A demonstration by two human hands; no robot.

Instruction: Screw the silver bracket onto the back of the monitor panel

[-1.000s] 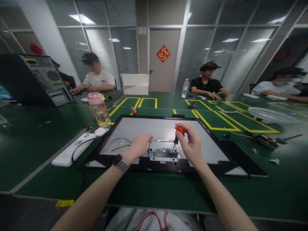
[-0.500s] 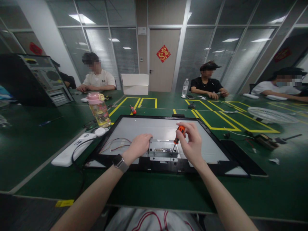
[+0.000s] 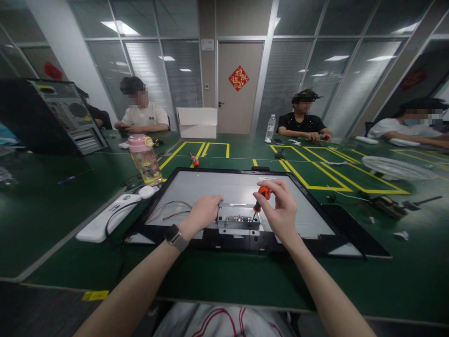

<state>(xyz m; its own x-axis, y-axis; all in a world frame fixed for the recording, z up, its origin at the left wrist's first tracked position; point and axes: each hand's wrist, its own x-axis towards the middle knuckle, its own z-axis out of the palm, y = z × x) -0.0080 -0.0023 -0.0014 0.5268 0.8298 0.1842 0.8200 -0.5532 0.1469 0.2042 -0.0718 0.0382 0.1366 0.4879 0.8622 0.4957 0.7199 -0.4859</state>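
Observation:
A monitor panel [image 3: 210, 187] lies face down on the green table, black frame around a grey metal back. A small metal bracket [image 3: 238, 223] sits near its front edge. My left hand [image 3: 202, 213], a watch on the wrist, rests curled against the bracket's left end and holds it. My right hand [image 3: 280, 210] pinches an orange-handled screwdriver [image 3: 261, 196], which stands nearly upright with its tip on the bracket's right side. Thin coloured wires [image 3: 168, 210] loop over the panel to the left of my left hand.
A white power strip [image 3: 101, 220] with a black cable and a pink-capped bottle [image 3: 144, 159] stand to the left. An open computer case [image 3: 59, 117] is at far left. A fan grille [image 3: 396, 167] and small parts lie at right. Three people sit across the table.
My right hand has shifted its fingers slightly round the screwdriver handle, which stays on the bracket. My left hand has not moved.

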